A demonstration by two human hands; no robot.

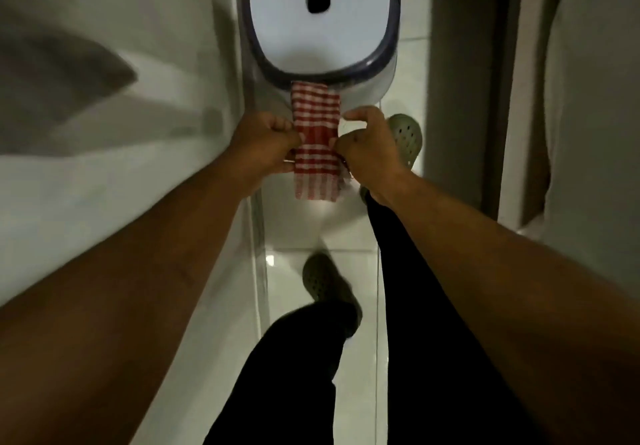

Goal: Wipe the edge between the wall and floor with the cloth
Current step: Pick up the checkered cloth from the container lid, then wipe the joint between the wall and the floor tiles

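Both hands hold the cloth [316, 140] between them: the left hand [268, 143] is clenched on its left edge with the fingers curled into a fist, and the right hand [369, 147] pinches its right edge between thumb and fingers. The cloth is red and white checked, folded into a narrow strip that runs from near to far and hangs in the air above the floor [360, 247]. Its far end reaches the near rim of a white bin [320, 19] with a dark rim and a dark hole in its lid. The bin stands against the wall [121, 140] on the left, which meets the glossy white floor tiles along a pale line. Two grey-green clogs show: one [405, 136] just right of the right hand, one [325, 282] nearer, below black trouser legs [433, 340]. A curtain [485, 81] hangs on the right.
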